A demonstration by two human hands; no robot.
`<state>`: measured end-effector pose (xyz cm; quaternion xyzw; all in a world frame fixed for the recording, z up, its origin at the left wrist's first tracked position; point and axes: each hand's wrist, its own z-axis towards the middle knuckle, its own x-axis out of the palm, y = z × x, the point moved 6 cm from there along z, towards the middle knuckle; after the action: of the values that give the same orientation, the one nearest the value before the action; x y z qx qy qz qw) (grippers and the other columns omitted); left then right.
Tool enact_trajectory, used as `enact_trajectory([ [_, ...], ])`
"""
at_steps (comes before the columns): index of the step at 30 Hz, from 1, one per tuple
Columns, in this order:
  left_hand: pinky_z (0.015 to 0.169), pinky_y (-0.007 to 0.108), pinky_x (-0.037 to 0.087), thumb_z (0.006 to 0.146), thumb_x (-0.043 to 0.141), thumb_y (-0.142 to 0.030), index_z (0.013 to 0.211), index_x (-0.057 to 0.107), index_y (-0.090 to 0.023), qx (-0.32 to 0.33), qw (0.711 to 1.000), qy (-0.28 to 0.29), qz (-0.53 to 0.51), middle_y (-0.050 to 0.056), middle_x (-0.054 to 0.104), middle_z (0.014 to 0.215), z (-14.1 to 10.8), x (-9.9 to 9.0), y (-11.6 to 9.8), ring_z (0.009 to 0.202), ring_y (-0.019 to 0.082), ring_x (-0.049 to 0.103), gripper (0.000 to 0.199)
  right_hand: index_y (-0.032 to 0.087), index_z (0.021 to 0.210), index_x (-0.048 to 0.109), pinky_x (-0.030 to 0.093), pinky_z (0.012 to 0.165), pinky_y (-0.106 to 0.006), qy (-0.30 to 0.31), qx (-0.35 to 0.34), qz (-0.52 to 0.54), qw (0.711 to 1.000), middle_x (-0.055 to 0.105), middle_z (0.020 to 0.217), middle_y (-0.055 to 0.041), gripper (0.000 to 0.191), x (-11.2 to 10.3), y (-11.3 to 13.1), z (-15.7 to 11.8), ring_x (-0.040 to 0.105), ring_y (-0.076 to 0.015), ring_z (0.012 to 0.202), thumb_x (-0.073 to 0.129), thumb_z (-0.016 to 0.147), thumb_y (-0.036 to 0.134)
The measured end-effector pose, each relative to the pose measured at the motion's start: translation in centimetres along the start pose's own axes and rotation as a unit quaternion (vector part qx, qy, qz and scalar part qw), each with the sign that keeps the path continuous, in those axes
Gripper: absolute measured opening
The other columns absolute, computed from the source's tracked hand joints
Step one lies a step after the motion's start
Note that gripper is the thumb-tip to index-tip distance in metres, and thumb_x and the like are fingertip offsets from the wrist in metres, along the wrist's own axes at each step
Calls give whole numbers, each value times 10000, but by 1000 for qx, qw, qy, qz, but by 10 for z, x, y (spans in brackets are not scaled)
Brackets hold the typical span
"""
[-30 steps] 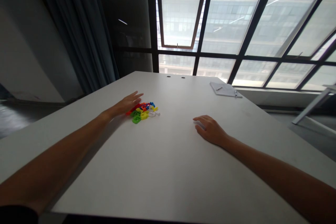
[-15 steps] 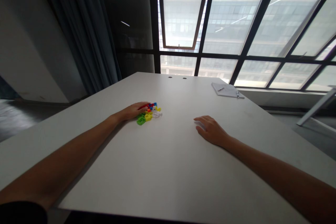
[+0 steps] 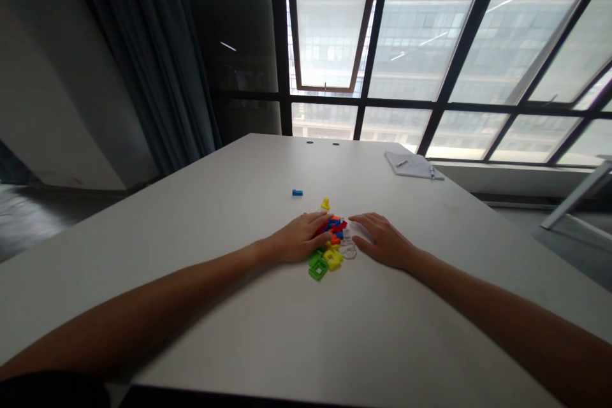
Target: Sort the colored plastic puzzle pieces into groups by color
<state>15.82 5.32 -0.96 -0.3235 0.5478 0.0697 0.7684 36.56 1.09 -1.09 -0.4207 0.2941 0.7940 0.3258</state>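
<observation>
The fingers (image 3: 319, 227) of the left hand (image 3: 299, 239) lie flat and relaxed, their tips touching the edge of a heap of small plastic pieces (image 3: 332, 243) in red, blue, orange, yellow, green and clear, gripping nothing. The right hand (image 3: 385, 242) rests open, its fingers (image 3: 364, 222) just beside the clear pieces. Beyond the heap, a blue piece (image 3: 297, 192) and a yellow piece (image 3: 325, 204) lie apart on the white worktop (image 3: 229, 306), with a notepad (image 3: 414, 164) near its far edge.

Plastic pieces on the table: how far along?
Done: most colored plastic pieces sit in one pile. In hand: nothing gripped; the left hand lies flat against the pile, the right hand just beside it. Left: a blue piece and a yellow piece lie apart, beyond the pile.
</observation>
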Motion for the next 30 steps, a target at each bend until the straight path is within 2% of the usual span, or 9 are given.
enact_trajectory([
  [3, 1247, 425, 271, 1049, 223, -626, 1593, 351, -237, -23, 999, -30, -9, 75, 375, 1631, 4, -9, 9, 1493, 273, 351, 681, 214, 1294, 637, 521, 982, -476, 10, -9, 5, 1000, 720, 1215, -131, 344, 1, 2, 1, 665, -286, 1120, 583, 976, 336],
  [7, 1260, 475, 204, 1038, 200, -651, 1574, 374, -192, -87, 987, -99, 97, 113, 325, 1651, 20, -41, 66, 1523, 290, 282, 727, 213, 1212, 680, 523, 959, -439, 21, -26, 8, 999, 738, 1147, -118, 275, 4, 1, 2, 673, -268, 1080, 577, 972, 298],
  [9, 1243, 552, 193, 1019, 250, -670, 1556, 398, -148, -106, 983, -74, 130, 171, 294, 1652, 32, -46, 96, 1526, 353, 257, 763, 211, 1198, 685, 519, 960, -433, 17, -30, 8, 999, 740, 1137, -115, 263, 4, 1, 2, 672, -263, 1075, 567, 974, 283],
  [10, 1225, 567, 231, 1012, 263, -676, 1528, 439, -139, -106, 984, -63, 129, 190, 349, 1623, 37, -45, 106, 1508, 366, 298, 765, 210, 1198, 683, 517, 958, -432, 15, -29, 8, 999, 741, 1138, -113, 262, 4, 1, 2, 672, -262, 1072, 563, 974, 275],
  [12, 1216, 535, 285, 1006, 262, -681, 1471, 518, -162, -85, 989, -35, 115, 187, 438, 1571, 45, -38, 114, 1480, 345, 362, 743, 203, 1222, 669, 512, 964, -439, 6, -20, 6, 1000, 738, 1154, -115, 282, 3, 1, 1, 667, -265, 1079, 559, 966, 244],
  [15, 1229, 469, 302, 1021, 207, -657, 1454, 544, -188, -54, 996, -20, 74, 152, 488, 1545, 48, -23, 97, 1456, 298, 409, 723, 197, 1271, 640, 501, 986, -460, -11, -6, 3, 1000, 728, 1182, -121, 350, 1, -1, -1, 656, -273, 1100, 553, 932, 178],
  [23, 1233, 409, 290, 1056, 222, -597, 1472, 545, -230, 27, 999, 27, -13, 69, 548, 1509, 22, -3, 16, 1419, 262, 454, 642, 216, 1282, 645, 496, 1014, -472, -11, -18, 29, 999, 717, 1233, -102, 446, 0, 3, 0, 641, -270, 1132, 523, 873, 85],
  [26, 1204, 389, 338, 1055, 260, -591, 1495, 521, -253, 4, 998, 24, -61, 58, 558, 1502, 18, -8, 10, 1386, 261, 496, 613, 228, 1280, 659, 504, 1006, -488, -21, -16, 32, 999, 719, 1238, -100, 451, -5, 2, 3, 642, -273, 1136, 513, 879, 82],
  [30, 1113, 364, 446, 1042, 366, -532, 1468, 541, -274, -31, 995, -1, -99, 50, 587, 1473, 26, -17, 19, 1294, 251, 580, 527, 250, 1204, 711, 537, 963, -452, -31, -19, 59, 998, 748, 1177, -77, 410, -13, -4, 19, 671, -244, 1092, 467, 920, 82],
])
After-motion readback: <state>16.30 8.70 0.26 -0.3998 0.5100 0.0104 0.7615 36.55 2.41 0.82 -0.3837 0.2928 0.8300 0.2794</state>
